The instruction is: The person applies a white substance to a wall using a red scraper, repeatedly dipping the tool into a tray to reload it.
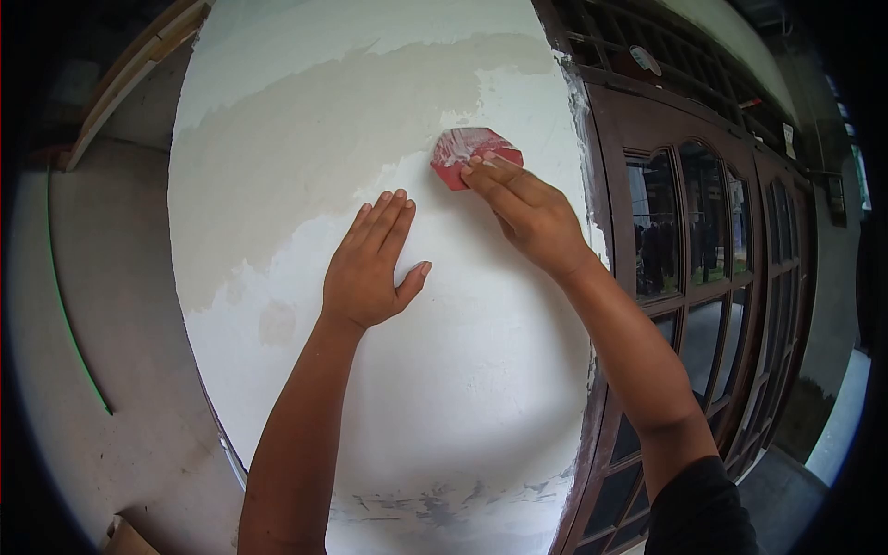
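We press red scraper (474,153) flat to wall (435,388), right hand (527,215) fingers clamped on it; left hand (368,268) open, braced, holding nothing. Mid-skim; next stroke likely needs even pressure toward grey patch (305,157).

The scraper (474,154) lies flat on the wall (277,139), left of the door (694,240).
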Action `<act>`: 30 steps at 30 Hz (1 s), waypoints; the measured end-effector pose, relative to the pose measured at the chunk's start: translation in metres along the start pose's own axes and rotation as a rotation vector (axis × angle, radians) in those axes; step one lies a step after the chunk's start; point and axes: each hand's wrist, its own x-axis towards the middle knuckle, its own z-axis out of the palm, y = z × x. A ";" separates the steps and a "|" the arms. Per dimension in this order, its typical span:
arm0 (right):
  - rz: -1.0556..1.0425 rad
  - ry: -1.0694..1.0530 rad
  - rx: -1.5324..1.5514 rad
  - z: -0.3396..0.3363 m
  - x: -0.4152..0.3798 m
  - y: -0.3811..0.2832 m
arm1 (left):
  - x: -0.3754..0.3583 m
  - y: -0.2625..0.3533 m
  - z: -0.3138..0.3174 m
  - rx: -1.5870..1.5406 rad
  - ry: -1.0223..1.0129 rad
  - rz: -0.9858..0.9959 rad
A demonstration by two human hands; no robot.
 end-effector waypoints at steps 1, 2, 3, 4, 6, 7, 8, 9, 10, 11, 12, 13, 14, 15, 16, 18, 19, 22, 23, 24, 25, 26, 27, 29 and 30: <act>0.025 0.075 0.038 -0.009 0.009 -0.004 | 0.000 -0.001 -0.001 0.002 0.002 0.002; 0.089 0.258 0.076 -0.016 0.024 -0.007 | -0.001 -0.002 0.000 0.004 0.001 0.003; 0.389 0.309 0.252 -0.025 0.038 -0.012 | -0.001 -0.002 0.001 0.014 0.004 0.004; 0.555 0.439 0.606 -0.016 0.052 0.003 | -0.001 -0.002 0.002 0.020 0.006 0.005; 0.834 0.535 0.886 -0.022 0.082 0.020 | -0.001 -0.002 0.003 0.006 0.008 0.007; 0.841 0.534 0.880 -0.013 0.088 0.036 | -0.002 -0.002 0.003 0.001 0.015 0.008; 0.962 0.487 0.874 -0.002 0.091 0.056 | -0.002 -0.003 0.003 -0.004 0.013 0.010; 1.085 0.439 0.868 0.001 0.096 0.059 | -0.002 -0.003 0.003 -0.002 0.018 0.012; 1.091 0.441 0.864 0.004 0.097 0.060 | -0.002 -0.003 0.003 0.000 0.022 0.016; 1.152 0.365 0.798 0.007 0.100 0.062 | -0.001 -0.003 0.002 -0.004 0.018 0.019; 1.206 0.288 0.730 0.007 0.104 0.062 | -0.001 -0.003 0.002 -0.004 0.011 0.017; 1.206 0.289 0.724 0.012 0.105 0.067 | 0.000 -0.003 0.001 -0.003 0.006 0.014; 1.190 0.203 0.537 0.019 0.104 0.072 | 0.000 -0.004 0.001 -0.007 0.009 0.016; 1.166 0.118 0.351 0.023 0.101 0.076 | -0.001 -0.004 0.001 -0.015 0.008 0.013; 1.182 0.126 0.291 0.025 0.096 0.079 | -0.001 -0.004 0.001 -0.022 0.006 0.012; 1.185 0.165 0.212 0.019 0.081 0.089 | -0.001 -0.004 0.002 -0.024 0.012 0.018; 1.184 0.198 0.142 0.016 0.070 0.098 | -0.001 -0.004 0.002 -0.021 0.016 0.016; 1.241 0.330 0.334 -0.003 0.049 0.117 | -0.001 -0.003 0.004 -0.016 0.024 0.014; 1.315 0.403 0.527 -0.007 0.046 0.118 | -0.002 -0.003 0.004 -0.017 0.022 0.015; 1.316 0.394 0.587 -0.012 0.052 0.110 | -0.002 -0.003 0.005 -0.014 0.026 0.019; 1.314 0.395 0.589 -0.008 0.060 0.106 | -0.002 -0.004 0.005 -0.009 0.032 0.023; 1.249 0.356 0.626 -0.001 0.069 0.100 | -0.002 -0.005 0.005 -0.009 0.031 0.024; 1.184 0.316 0.661 0.006 0.078 0.092 | -0.002 -0.005 0.005 -0.018 0.030 0.026; 1.133 0.241 0.517 0.015 0.095 0.070 | -0.001 -0.005 0.005 -0.025 0.031 0.028; 1.072 0.221 0.348 0.020 0.093 0.075 | -0.001 -0.005 0.005 -0.026 0.032 0.030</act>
